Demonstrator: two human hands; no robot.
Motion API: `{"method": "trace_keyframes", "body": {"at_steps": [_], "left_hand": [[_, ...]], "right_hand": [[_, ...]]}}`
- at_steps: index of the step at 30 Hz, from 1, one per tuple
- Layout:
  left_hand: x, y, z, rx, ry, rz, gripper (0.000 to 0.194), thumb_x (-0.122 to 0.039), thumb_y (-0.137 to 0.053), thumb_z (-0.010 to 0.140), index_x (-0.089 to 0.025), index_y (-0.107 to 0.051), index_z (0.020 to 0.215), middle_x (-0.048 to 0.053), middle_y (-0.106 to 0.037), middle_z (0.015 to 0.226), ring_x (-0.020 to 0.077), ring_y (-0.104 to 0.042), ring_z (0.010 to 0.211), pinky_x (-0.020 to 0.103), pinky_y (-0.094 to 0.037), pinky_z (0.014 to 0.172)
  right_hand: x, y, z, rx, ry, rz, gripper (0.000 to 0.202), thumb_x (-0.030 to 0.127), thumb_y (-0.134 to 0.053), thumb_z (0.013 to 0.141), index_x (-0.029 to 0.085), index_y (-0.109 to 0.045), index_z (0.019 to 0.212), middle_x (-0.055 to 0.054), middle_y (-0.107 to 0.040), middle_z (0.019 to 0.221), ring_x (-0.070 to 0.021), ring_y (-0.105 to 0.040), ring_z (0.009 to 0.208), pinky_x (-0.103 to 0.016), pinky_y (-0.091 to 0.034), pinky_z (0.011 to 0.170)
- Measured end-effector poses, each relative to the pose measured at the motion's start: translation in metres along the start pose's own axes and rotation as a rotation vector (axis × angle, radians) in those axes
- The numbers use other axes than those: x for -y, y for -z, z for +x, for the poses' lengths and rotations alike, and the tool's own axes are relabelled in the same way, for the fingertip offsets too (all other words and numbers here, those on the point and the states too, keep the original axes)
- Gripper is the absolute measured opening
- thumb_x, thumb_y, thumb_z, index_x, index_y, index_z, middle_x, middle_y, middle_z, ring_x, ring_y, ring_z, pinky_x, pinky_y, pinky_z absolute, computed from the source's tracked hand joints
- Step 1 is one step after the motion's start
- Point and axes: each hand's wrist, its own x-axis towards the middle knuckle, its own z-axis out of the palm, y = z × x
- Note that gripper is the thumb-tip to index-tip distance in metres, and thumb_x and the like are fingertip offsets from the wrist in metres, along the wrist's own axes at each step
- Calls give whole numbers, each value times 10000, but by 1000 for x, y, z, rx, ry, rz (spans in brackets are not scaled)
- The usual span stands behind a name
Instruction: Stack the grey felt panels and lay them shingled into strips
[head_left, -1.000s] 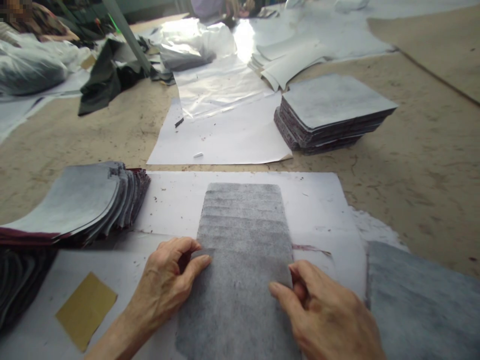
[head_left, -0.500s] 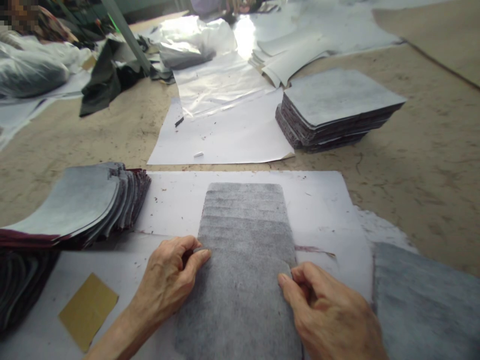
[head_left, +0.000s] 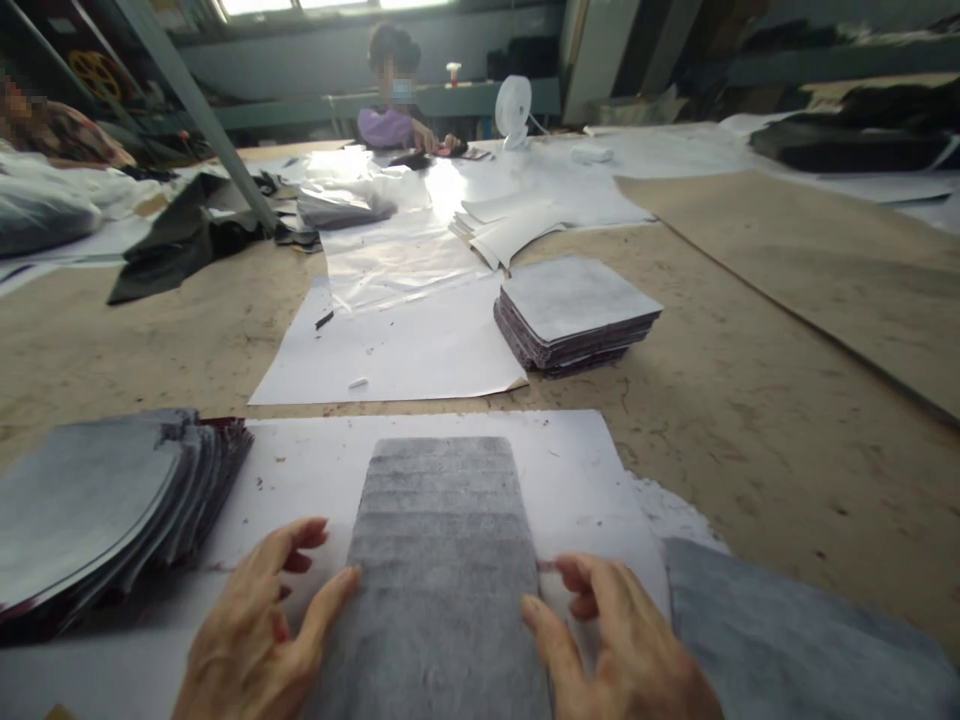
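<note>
A long grey sheet with rounded far corners and faint cross creases lies on white paper in front of me. My left hand is at its left edge, thumb tip touching the edge, fingers apart and curved over the paper. At the right edge is my right hand, its thumb on the sheet's border and its fingers spread off to the side. Neither hand grips anything.
Stacked grey pieces stand at the left, another stack beyond the paper. A grey piece lies at the right. Clear plastic covers a farther white sheet. Across the table sits a person near a small white fan.
Both hands have opened from their pinches at the sheet's edges, and my left hand has moved outward. The head view has tilted up, bringing the person and the fan into sight.
</note>
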Motion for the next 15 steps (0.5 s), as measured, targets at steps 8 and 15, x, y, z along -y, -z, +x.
{"method": "trace_keyframes", "body": {"at_steps": [8,15], "left_hand": [[-38,-13,78,124,-56,99,466,-401,-531,666,-158,-478,1059,76,-577,1023,222,-557,883,315,-438,730],[-41,-6,102,379,10,246,410,-435,-525,668,-166,-499,975,56,-607,911,242,-579,860,309,-411,731]], "right_hand": [[14,-22,81,211,-89,107,373,145,-546,663,116,-544,1034,-105,-598,1017,-236,-524,963,-332,-435,818],[15,-20,111,508,-78,115,368,123,-533,574,140,-585,938,-79,-616,927,-218,-545,889,-300,-445,761]]}}
